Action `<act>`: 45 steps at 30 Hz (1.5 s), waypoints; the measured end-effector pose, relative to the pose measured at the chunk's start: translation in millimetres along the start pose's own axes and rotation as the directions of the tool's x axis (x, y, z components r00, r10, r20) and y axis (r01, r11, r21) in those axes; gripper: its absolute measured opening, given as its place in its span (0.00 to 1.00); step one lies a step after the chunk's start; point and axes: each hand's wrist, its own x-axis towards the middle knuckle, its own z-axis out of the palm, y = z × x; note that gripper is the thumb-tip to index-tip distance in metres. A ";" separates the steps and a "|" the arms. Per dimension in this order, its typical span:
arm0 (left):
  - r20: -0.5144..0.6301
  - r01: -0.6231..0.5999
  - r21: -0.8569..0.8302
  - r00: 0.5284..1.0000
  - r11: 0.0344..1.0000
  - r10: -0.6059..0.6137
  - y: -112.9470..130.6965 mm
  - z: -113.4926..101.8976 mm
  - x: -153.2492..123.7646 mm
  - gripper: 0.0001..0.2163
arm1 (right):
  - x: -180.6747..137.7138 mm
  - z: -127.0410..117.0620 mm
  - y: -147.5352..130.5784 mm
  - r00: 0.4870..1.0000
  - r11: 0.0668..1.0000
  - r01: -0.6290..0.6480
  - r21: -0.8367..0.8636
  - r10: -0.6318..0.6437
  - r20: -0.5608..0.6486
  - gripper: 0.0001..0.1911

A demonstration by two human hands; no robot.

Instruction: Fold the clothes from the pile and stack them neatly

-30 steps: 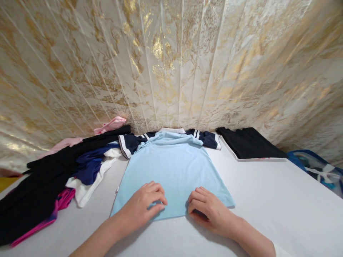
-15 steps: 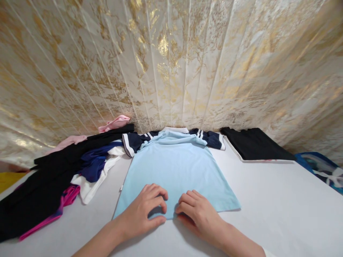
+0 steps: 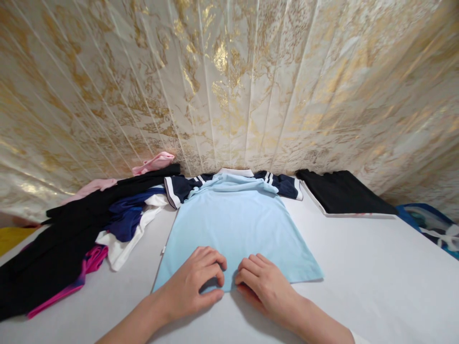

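Observation:
A light blue shirt (image 3: 229, 229) is spread on the white table, its hem toward me and navy sleeves with white stripes reaching out to both sides at the far end. My left hand (image 3: 201, 277) rests on the hem left of the middle, fingers loosely curved and thumb apart from them. Just to its right, my right hand (image 3: 263, 282) touches the same hem with bent fingers; its thumb is partly hidden beneath them. Between the two hands is a small gap where the hem lies flat. Neither hand visibly lifts any fabric.
A loose heap of black, blue, white and pink clothes (image 3: 71, 243) covers the left side of the white table (image 3: 366, 282). Folded black clothing (image 3: 347, 193) lies back right, beside a blue bag-like item (image 3: 426, 217). A gold-patterned curtain (image 3: 229, 86) hangs behind.
Both hands stay in the same place on the hem, and the shirt lies as before. Only the camera's view has shifted very slightly.

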 end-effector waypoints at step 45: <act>0.101 0.037 0.400 0.991 0.916 -0.084 -11.6 -5.5 -31.0 0.29 | -51.5 -31.7 49.7 0.892 0.886 -0.395 -0.244 0.433 0.129 0.33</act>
